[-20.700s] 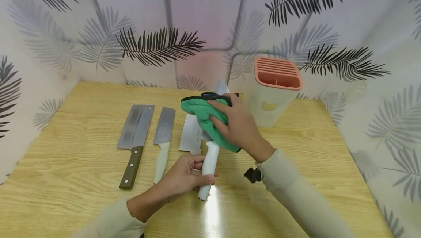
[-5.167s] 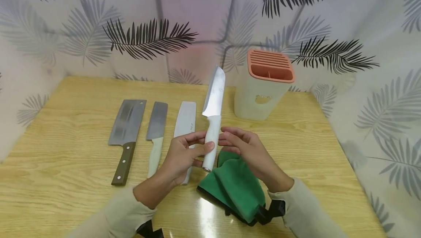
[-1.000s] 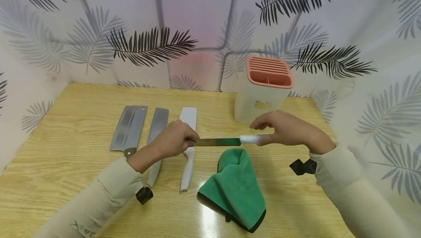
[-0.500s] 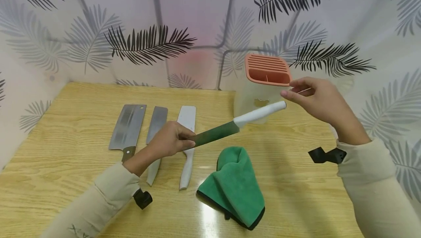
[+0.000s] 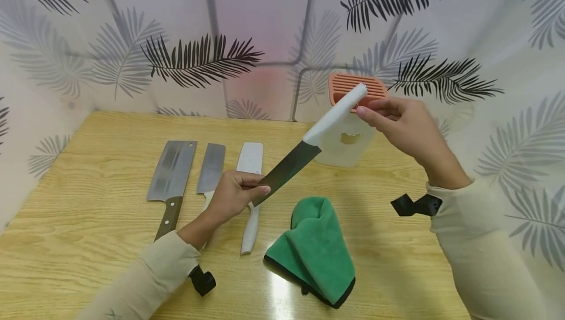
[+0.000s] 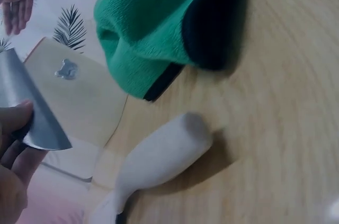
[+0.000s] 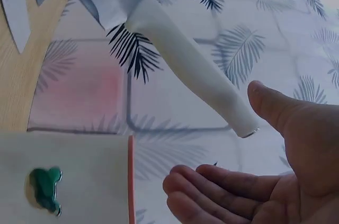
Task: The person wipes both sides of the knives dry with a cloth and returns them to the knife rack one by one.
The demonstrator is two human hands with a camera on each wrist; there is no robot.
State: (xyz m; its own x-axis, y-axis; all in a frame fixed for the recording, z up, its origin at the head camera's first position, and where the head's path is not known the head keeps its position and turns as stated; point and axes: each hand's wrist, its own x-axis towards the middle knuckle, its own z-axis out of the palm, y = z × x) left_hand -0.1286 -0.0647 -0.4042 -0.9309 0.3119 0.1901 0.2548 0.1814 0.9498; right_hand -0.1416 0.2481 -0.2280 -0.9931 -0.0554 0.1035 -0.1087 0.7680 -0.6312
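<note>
My left hand (image 5: 231,197) pinches a kitchen knife (image 5: 337,114) by the tip end of its blade, thumb on one side and fingers on the other. The knife slants up to the right above the table, white handle uppermost. Around the handle's butt my right hand (image 5: 408,128) is spread; the right wrist view shows a gap between the handle (image 7: 190,73) and the parted thumb and fingers. A folded green cloth (image 5: 315,246) with black edging lies below the knife. Just under the left hand, a white-bladed knife (image 5: 250,229) rests on the table.
Behind the raised handle stands a cream knife block (image 5: 344,150) with a slotted orange top (image 5: 348,84). To the left lie a brown-handled cleaver (image 5: 172,170) and a narrower knife (image 5: 212,168), blades pointing away. A leaf-patterned curtain (image 5: 265,25) backs the wooden table (image 5: 88,202).
Earlier the right hand wiped the knife with the cloth, now on the table. The left hand has shifted from handle to blade; the right released the handle, which has swung upward.
</note>
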